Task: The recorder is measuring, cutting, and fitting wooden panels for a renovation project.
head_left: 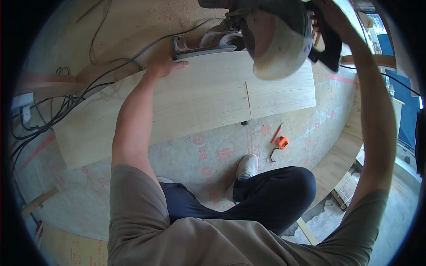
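A long pale plywood board (195, 95) lies across the miter saw's base, against its metal fence (206, 52). My left hand (164, 67) holds the board at its far edge, thumb along the top, other fingers partly hidden. My right hand (329, 17) is wrapped around the black handle of the miter saw (284, 48), raised at the far right. The pale blade guard hangs over the board's far edge and hides the blade. A thin dark line or slit (248, 101) runs from the board's near edge partway across it.
An orange tape measure (282, 142) and a red pencil (276, 133) lie on the floor sheet near my shoe (247, 166). Black cables (57, 117) run along the left and behind the board. Sawdust (164, 15) covers the far floor. Wood sheets (339, 150) lie at right.
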`<state>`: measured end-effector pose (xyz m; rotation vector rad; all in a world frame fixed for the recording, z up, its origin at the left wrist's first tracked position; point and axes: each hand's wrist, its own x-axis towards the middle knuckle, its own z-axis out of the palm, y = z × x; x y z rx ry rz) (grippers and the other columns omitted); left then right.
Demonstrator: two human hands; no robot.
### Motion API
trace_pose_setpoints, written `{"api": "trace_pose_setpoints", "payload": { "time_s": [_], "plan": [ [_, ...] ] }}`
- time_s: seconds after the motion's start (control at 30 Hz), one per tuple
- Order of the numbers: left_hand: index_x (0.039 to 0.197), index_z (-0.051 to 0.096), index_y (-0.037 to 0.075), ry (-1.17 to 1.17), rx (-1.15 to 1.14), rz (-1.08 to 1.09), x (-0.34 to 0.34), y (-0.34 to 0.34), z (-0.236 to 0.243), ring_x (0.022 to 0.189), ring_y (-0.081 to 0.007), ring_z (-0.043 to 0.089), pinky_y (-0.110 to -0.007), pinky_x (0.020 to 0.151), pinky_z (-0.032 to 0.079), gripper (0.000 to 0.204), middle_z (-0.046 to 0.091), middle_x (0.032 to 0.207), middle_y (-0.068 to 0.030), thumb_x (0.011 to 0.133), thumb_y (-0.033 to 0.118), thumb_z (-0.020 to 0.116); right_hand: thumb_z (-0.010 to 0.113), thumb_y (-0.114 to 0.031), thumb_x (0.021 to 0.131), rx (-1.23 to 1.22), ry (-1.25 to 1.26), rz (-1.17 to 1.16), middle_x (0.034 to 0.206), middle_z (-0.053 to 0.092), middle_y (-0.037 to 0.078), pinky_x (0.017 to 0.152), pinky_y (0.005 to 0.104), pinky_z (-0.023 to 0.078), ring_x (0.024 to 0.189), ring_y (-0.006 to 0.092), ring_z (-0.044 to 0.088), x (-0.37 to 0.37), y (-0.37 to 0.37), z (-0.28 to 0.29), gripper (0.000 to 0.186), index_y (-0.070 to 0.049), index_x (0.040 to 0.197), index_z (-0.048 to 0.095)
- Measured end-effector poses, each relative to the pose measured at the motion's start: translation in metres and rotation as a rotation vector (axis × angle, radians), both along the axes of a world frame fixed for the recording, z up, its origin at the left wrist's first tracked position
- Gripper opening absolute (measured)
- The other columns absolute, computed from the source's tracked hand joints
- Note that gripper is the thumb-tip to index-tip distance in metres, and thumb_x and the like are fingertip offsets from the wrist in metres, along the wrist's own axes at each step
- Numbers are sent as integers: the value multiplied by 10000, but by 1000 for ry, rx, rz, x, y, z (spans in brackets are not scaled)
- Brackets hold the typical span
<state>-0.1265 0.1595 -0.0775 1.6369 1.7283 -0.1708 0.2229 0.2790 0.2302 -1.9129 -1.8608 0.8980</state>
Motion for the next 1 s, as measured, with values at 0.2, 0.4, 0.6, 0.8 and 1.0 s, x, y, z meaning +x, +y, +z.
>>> {"api": "trace_pose_setpoints", "payload": {
  "time_s": [0.2, 0.4, 0.6, 0.8, 1.0],
  "plan": [
    [1024, 725, 32, -75, 158, -44, 0, 2, -9, 934, -378, 677, -449, 827, 515, 761, 709, 974, -213, 759, 737, 623, 445, -413, 1040, 271, 227, -39, 843, 681, 86, 555, 272, 545, 657, 142, 651, 64, -84, -84, 391, -76, 1211, 544],
    [1006, 724, 19, -106, 134, 7, -4, -1, -18, 928, -377, 677, -458, 825, 512, 770, 707, 949, -217, 776, 743, 598, 256, -569, 1035, 75, 442, -152, 986, 695, 134, 670, 324, 554, 809, 208, 679, 69, -107, -95, 606, -83, 1316, 485],
    [1008, 726, 18, -51, 94, 11, -7, -2, -18, 921, -360, 681, -458, 818, 504, 765, 709, 949, -204, 786, 738, 592, 244, -578, 1028, 34, 541, -171, 999, 698, 162, 684, 330, 568, 783, 229, 699, 73, -116, -106, 630, -85, 1352, 466],
    [1122, 706, 68, -90, -19, 19, -3, -3, 2, 1006, -330, 667, -416, 872, 497, 711, 705, 1062, -181, 811, 697, 593, 253, -556, 1036, 117, 494, -98, 862, 681, 127, 567, 284, 548, 659, 180, 664, 79, -121, -115, 626, -47, 1326, 476],
    [1136, 702, 75, -27, 10, -10, -6, -2, -9, 1006, -331, 666, -420, 872, 492, 739, 708, 1066, -169, 805, 723, 571, 259, -539, 1042, 162, 471, -110, 726, 604, 80, 512, 289, 524, 560, 150, 595, 75, -124, -118, 610, -39, 1303, 491]
  ]
}}
